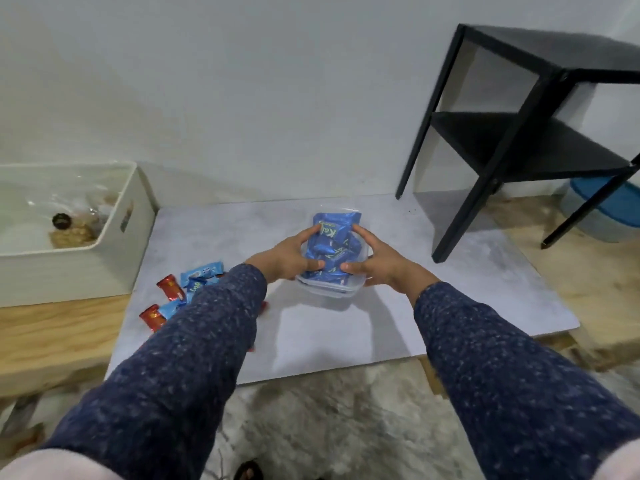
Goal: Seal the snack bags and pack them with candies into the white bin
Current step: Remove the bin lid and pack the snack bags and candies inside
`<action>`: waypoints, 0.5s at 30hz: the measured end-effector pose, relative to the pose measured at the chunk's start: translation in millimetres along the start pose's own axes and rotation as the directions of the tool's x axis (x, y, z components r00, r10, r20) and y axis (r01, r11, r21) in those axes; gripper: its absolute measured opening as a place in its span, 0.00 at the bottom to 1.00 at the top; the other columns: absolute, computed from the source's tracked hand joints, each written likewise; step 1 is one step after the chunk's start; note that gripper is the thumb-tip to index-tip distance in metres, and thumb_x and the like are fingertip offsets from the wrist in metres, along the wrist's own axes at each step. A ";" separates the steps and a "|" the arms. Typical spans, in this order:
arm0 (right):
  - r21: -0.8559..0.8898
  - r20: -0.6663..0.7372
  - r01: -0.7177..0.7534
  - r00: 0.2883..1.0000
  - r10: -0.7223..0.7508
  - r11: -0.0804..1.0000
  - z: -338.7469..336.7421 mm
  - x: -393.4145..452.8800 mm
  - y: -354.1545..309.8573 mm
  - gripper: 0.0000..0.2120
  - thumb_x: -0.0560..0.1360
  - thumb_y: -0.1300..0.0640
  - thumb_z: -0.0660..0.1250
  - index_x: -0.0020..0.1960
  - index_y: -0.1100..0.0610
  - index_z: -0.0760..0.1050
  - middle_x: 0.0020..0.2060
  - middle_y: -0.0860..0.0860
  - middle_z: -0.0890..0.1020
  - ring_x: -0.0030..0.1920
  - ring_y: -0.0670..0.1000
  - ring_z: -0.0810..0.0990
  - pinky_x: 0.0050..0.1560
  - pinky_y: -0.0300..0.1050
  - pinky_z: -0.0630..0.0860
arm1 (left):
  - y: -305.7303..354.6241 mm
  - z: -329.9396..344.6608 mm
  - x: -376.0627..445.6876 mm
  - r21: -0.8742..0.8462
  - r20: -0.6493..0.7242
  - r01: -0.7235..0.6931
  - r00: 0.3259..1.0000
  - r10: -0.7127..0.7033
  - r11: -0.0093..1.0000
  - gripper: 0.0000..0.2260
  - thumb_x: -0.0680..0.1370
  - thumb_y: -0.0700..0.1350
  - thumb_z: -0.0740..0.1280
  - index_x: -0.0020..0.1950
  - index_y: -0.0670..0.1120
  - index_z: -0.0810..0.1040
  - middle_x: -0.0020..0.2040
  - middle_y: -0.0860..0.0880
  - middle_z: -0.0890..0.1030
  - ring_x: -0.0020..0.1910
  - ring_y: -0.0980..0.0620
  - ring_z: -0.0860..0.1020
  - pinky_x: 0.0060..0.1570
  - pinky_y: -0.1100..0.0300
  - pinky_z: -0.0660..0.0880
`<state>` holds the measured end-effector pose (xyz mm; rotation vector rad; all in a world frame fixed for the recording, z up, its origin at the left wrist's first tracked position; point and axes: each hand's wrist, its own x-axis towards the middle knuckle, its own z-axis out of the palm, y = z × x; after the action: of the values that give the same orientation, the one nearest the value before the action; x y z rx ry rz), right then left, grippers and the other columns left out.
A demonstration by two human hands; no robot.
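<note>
While both arms in speckled navy sleeves reach toward the centre of the frame, the left hand (290, 258) and the right hand (375, 259) clasp a heap of blue-wrapped candies (330, 249) from either side, fingers and thumbs curled against the wrappers. The heap sits in a clear plastic container (327, 289) on a pale grey mat (450, 271) spread over the wooden bench (52, 327). Whether the right hand's lower fingers also touch the container's wall cannot be told.

Left of centre, loose candies (183, 292) in red and light blue wrappers lie scattered on the mat, partly hidden by the left sleeve. At the left edge of the frame stands the white bin (104, 268), on the bench just beside the mat; inside it lie clear snack bags (78, 220) of brownish food.

At upper right a black side table (540, 133) stands with its legs on the mat and the bench, and a blue-lidded tub (609, 209) shows behind it at the right edge. A shaggy grey rug (329, 417) fills the lower centre.
</note>
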<state>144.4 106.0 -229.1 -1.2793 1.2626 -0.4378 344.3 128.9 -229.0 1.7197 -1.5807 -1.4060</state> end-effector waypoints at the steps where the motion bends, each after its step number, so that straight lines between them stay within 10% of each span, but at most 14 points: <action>1: -0.032 0.022 0.030 0.999 -0.029 0.999 6.0 1.7 -13.5 0.43 0.69 0.62 0.74 0.74 0.40 0.55 0.67 0.53 0.72 0.61 0.59 0.77 0.59 0.60 0.75 | 2.8 -12.1 -8.8 0.014 -0.040 -0.006 0.999 0.006 1.000 0.35 0.76 0.45 0.69 0.76 0.60 0.54 0.64 0.50 0.68 0.58 0.44 0.75 0.53 0.49 0.77; 15: -0.215 0.331 0.454 0.867 -0.373 0.865 206.6 22.7 -194.8 0.42 0.69 0.57 0.75 0.73 0.38 0.55 0.71 0.55 0.68 0.59 0.57 0.76 0.50 0.50 0.78 | -33.6 -217.1 -181.1 0.007 -0.480 0.007 0.877 -0.002 1.000 0.35 0.76 0.42 0.69 0.76 0.59 0.53 0.62 0.45 0.72 0.45 0.49 0.76 0.38 0.58 0.75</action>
<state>403.7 119.9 -111.8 -1.8105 0.8210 -0.3690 574.6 233.5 -98.2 1.8911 -1.3018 -0.8706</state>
